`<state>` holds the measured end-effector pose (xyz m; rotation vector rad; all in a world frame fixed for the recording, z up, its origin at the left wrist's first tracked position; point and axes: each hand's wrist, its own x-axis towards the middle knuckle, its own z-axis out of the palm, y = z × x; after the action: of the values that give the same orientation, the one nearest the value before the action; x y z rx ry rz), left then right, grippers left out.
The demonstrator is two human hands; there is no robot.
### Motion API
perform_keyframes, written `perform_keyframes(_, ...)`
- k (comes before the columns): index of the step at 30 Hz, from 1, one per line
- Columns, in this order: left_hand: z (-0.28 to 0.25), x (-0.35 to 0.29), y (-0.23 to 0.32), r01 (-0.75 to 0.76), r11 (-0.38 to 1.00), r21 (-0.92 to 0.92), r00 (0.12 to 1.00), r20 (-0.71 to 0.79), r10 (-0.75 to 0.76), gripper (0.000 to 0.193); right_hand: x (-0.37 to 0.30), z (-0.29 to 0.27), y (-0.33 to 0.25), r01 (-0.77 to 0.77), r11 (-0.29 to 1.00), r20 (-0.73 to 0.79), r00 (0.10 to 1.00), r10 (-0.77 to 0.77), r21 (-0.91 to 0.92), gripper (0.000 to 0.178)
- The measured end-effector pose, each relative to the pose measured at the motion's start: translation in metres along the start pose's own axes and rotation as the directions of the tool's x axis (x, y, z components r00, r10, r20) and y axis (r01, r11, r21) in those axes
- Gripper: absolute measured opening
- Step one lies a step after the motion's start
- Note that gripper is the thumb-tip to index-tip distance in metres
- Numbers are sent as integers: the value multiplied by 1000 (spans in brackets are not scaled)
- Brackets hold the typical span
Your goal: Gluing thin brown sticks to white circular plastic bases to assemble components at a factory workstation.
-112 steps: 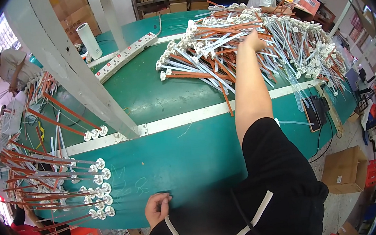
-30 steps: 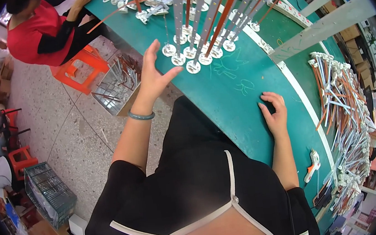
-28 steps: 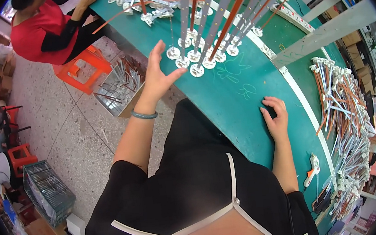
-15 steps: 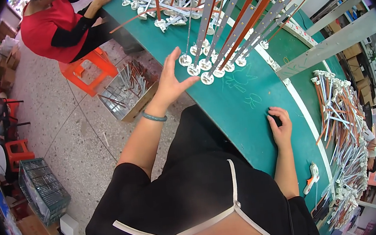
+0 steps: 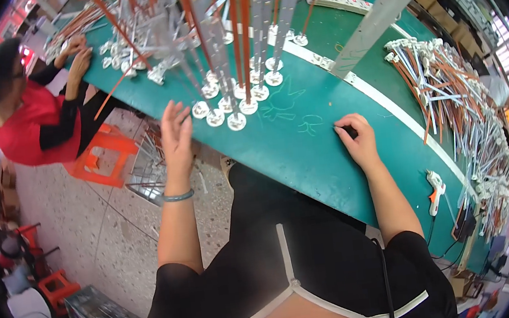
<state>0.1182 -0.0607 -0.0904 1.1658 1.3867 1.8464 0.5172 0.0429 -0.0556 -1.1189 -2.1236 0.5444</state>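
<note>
The left hand (image 5: 175,130) was held spread beside the round-based rods (image 5: 232,93), while the right hand (image 5: 357,142) was curled, steadying, on the green worktop (image 5: 303,147).

Green table (image 5: 303,147), orange and white rods (image 5: 241,42), orange stool (image 5: 105,159)

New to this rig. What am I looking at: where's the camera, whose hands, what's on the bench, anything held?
No machine here: a person works with bare hands. The single view comes from a fisheye camera on their head, looking down, so straight edges bend.

The left hand is open in the air, fingers spread, near a row of long rods with round white caps lying on the green table. The right hand rests on the table, curled around something small and dark; what it is cannot be told.

At right lie a heap of similar rods and a white glue gun. A co-worker in red works farther along.
</note>
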Motion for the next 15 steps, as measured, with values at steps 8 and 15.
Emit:
perform_keyframes(8, -1, 40, -27, -29, 912, 410, 975, -191, 116, 34, 55, 29, -10, -120, 990, 65, 991, 116, 67, 14)
perform_keyframes(15, 3, 37, -34, 27, 919, 394, 942, -317, 108, 26, 140, 57, -8, -26, 934, -212, 971, 107, 356, 67)
